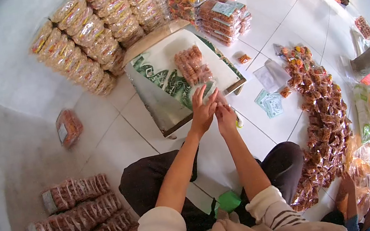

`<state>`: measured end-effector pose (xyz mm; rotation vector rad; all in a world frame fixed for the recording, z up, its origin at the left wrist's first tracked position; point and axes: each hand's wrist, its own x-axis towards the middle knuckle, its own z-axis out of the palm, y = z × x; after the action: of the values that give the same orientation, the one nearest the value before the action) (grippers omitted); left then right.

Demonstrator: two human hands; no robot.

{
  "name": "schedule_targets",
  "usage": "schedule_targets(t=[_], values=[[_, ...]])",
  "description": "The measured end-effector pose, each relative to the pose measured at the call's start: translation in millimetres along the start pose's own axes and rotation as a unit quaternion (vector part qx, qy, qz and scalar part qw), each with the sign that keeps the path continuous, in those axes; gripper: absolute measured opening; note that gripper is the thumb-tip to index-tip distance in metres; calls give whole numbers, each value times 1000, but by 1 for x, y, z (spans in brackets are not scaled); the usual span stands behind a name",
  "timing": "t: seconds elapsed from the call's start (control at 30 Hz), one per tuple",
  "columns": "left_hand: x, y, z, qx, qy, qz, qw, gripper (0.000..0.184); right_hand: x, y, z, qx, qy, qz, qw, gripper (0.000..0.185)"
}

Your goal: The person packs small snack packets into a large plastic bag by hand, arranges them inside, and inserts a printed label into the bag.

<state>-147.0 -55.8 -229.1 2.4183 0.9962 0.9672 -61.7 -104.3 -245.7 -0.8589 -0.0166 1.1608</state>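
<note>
A clear plastic bag [192, 67] with reddish-brown snack packs in it lies on a low table [172, 113] with a green-patterned top. Its loose near end reaches toward me, and both of my hands are at it. My left hand [202, 113] has its fingers bent over the plastic, fingertips on the bag's end. Close beside it, my right hand [224, 116] pinches the edge of the same plastic. The fingertips of the two hands almost meet, and the exact grip between them is partly hidden.
Tall stacks of bagged snacks [81, 32] line the wall. Filled packs [224, 17] stand behind the table. Many small snack packets [320, 111] are heaped right, near printed labels [269, 103] and empty bags [271, 75]. Long packs [77, 218] lie left. Another person's hand [347, 186] shows lower right.
</note>
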Motion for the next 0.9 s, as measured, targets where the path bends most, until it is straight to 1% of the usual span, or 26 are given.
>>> schedule_targets(t=[0.03,0.07,0.13,0.17,0.2,0.27,0.3,0.33,0.4,0.43,0.47,0.5,0.53,0.57,0.6,0.63,0.67,0.7,0.73,0.77,0.8,0.83,0.87,0.9], values=[[1,-3,0,-13,4,6,1000,43,7,1,4,-35,1,-14,999,32],[1,-5,1,-9,2,4,1000,43,14,2,7,-32,1,-10,999,32],[1,-9,2,-28,1,22,999,45,26,4,13,-22,-28,-12,999,38],[0,-11,2,-41,-8,24,999,48,33,8,18,-6,-52,-59,997,29],[-1,-12,-1,-38,-11,24,999,48,49,16,15,-2,-52,-56,997,29],[1,-12,-11,50,-73,79,993,51,80,31,2,40,-42,-34,998,31],[8,-19,-16,35,-82,101,991,54,76,24,10,-46,-133,-119,983,32],[22,-25,-21,36,-83,101,991,54,77,23,15,-45,-132,-119,983,32],[55,-42,-26,-6,6,19,1000,46,80,22,28,27,-42,-74,996,32],[72,-56,-26,-8,5,19,1000,46,78,21,36,-77,-23,-110,991,36],[88,-73,-24,36,-29,45,998,42,79,22,39,-78,-21,-110,991,36],[98,-82,-24,81,-61,70,992,38,81,23,41,-35,-45,-129,990,36],[104,-88,-21,79,-59,68,993,38,84,24,42,7,-70,-146,987,36],[109,-93,-18,66,-79,103,989,36,87,25,44,3,-70,-146,987,36],[113,-97,-15,53,-99,137,984,34,91,26,44,-21,-28,-147,989,34],[113,-100,-11,44,-96,123,987,35,96,27,43,-46,15,-148,988,32],[113,-102,-6,41,-94,122,987,35,100,27,41,-49,15,-149,987,32],[112,-101,-3,36,-56,122,990,35,105,27,36,-144,-4,-204,968,30],[111,-100,0,31,-19,121,992,35,110,27,33,-236,-23,-256,937,27],[109,-100,2,24,-15,103,994,36,115,29,29,-240,-23,-255,936,27],[110,-100,2,20,-14,97,995,36,112,26,30,-337,-30,-315,887,28],[111,-100,4,4,-7,95,995,34,106,22,33,-429,-38,-368,824,28],[111,-101,5,-12,0,94,995,31,101,15,36,-434,-40,-362,824,28],[112,-102,5,-13,-1,90,996,31,98,4,41,-473,-105,-377,789,31]])
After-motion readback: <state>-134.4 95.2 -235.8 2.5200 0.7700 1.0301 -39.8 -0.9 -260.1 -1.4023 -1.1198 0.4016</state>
